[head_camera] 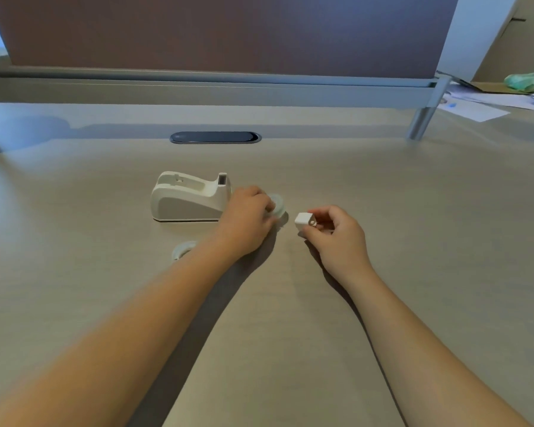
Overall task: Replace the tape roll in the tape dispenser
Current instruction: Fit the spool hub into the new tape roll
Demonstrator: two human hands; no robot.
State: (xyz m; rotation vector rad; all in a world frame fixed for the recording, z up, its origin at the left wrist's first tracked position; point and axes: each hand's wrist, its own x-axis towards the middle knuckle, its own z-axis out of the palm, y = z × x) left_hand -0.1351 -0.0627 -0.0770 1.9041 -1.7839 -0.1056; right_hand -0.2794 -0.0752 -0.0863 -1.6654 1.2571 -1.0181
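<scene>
A white tape dispenser (189, 197) stands on the desk (413, 272) with its roll cradle empty and its cutter end pointing right. Just right of it, my left hand (248, 221) is closed on a clear tape roll (277, 205) that rests at the desk surface. My right hand (336, 231) holds a small white spindle core (304, 221) by its end, a short way right of the roll. A second, thin clear tape ring (182, 249) lies flat on the desk in front of the dispenser, partly hidden by my left forearm.
A dark oval cable grommet (215, 137) sits in the desk behind the dispenser. A brown partition panel (222, 32) closes the far edge, with a metal leg (421, 124) at right. Papers (475, 107) and a green bag (526, 81) lie on the neighbouring desk.
</scene>
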